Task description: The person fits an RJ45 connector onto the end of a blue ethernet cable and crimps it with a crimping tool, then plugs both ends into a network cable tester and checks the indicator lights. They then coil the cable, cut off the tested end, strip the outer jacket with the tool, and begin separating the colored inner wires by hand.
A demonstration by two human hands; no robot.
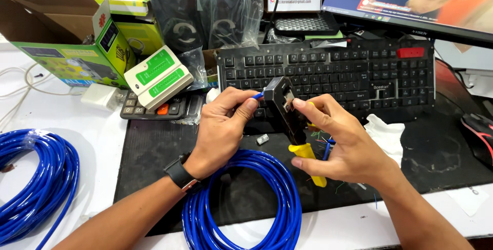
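Two hands met over the black mat (154, 152) in the head view. The left hand (221, 132) pinched the blue cable (257, 96) end between thumb and forefinger, its fingers (245, 107) narrowed tight on it, and fed it into the head of the crimper (285, 108). The right hand (341, 144) was wrapped around the crimper's yellow handles, forefinger laid along the black head, so its fingers held the tool. The cable's coil (246, 204) lay on the mat just below both hands. A clear plug (262, 139) sat loose on the mat between the hands, and thin wire offcuts lay near the right hand. A keyboard (328, 72) stood behind, with a green-and-white tester (158, 78) to its left and a second blue coil (36, 178) on the white desk (92, 126). Judging from this, the cable end was being seated in the tool; the next move would call for a steady left pinch while the right hand squeezed the handles.
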